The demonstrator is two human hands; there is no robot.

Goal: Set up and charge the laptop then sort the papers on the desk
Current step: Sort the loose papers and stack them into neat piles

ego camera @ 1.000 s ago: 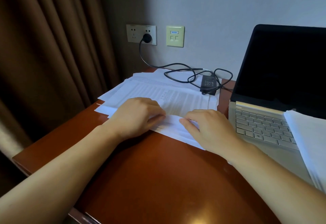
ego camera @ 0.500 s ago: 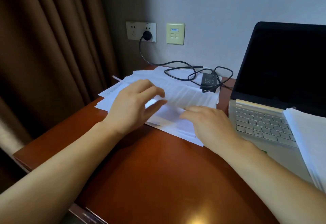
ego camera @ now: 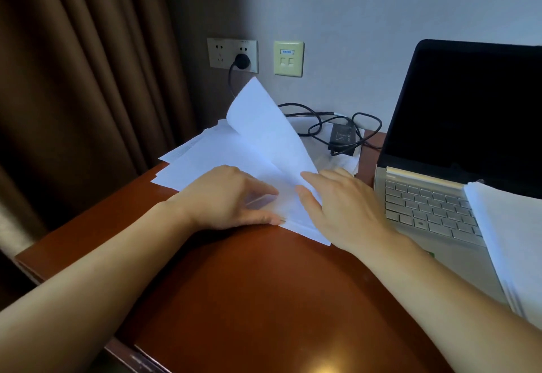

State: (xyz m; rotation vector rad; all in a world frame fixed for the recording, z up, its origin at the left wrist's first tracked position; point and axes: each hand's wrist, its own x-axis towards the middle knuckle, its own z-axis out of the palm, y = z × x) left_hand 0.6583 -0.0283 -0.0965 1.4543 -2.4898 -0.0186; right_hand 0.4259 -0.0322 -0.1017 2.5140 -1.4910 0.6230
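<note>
Left forearm (ego camera: 102, 270) and right forearm (ego camera: 457, 293): both bare, the skin exposed from the edge of view through to the wrist. Left hand (ego camera: 231, 196) and right hand (ego camera: 343, 211): likewise bare, with uncovered fingers (ego camera: 312, 180) and smooth backs.

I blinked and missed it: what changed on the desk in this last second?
The top sheet, flat a second ago, now stands curled up off the pile, pinched by the right hand. The left hand lifted briefly and rests on the pile again. Laptop, charger and plug stayed put.
</note>
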